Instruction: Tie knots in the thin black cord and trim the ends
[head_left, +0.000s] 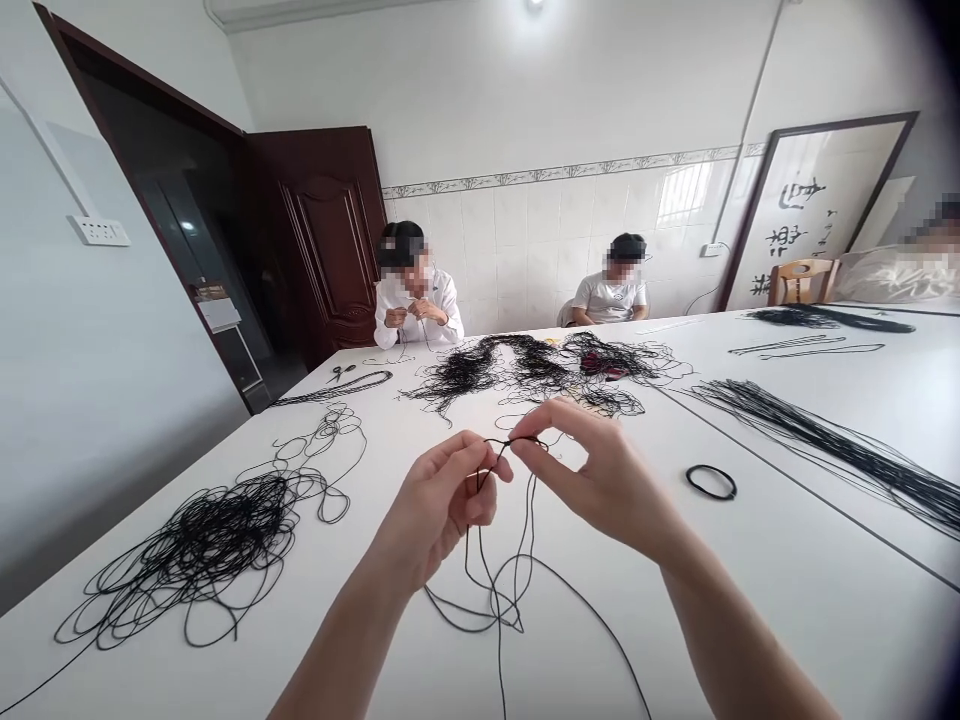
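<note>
A thin black cord [524, 560] is held above the white table [360, 650], its loops and loose ends hanging down toward the near edge. My left hand [450, 490] pinches the cord between thumb and forefinger, the other fingers curled around hanging strands. Just to the right, my right hand [585, 465] grips the cord with thumb and forefinger beside a small crossing or knot, too small to make out. The two hands are close together but apart, joined by the short stretch of cord.
A tangled black cord pile [225, 535] lies left. More cord heaps [465, 368] are at the far middle, with scissors [343, 372] to their left. On the right lie a small black ring [711, 482] and a long cord bundle [825, 435]. Several people sit around the table.
</note>
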